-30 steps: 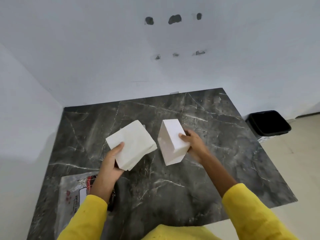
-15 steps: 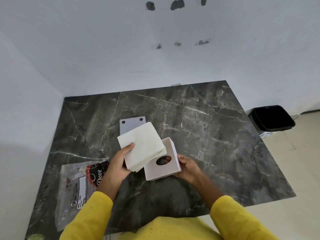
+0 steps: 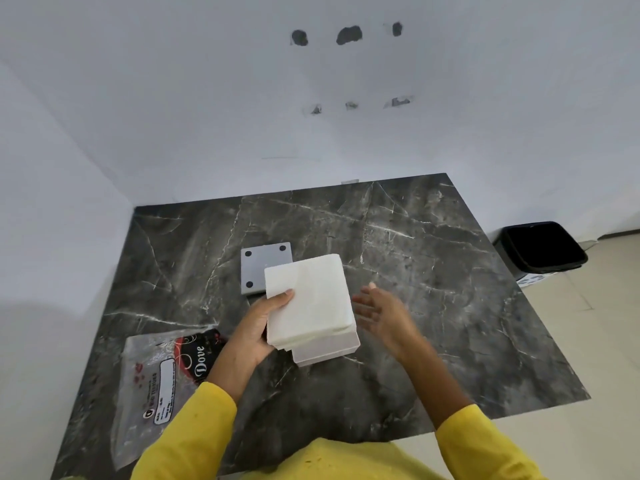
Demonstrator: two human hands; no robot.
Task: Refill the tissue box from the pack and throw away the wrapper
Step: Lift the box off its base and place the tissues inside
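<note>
A thick white stack of tissues (image 3: 308, 299) lies flat over the white tissue box (image 3: 327, 349), which stands on the dark marble table (image 3: 433, 271). My left hand (image 3: 258, 329) grips the stack's left edge, thumb on top. My right hand (image 3: 379, 311) hovers just right of the stack with fingers spread, touching nothing. Only the box's front wall and lower right corner show under the tissues. The empty clear plastic wrapper (image 3: 156, 379) with a red and black label lies flat at the table's front left.
A grey square plate (image 3: 258, 266) with black dots at its corners lies on the table behind the stack. A black bin (image 3: 542, 247) stands on the tiled floor beyond the table's right edge. White walls close off the back and left.
The box went from tilted in my right hand to resting on the table. My right hand let go of it. My left hand brought the tissue stack over the box.
</note>
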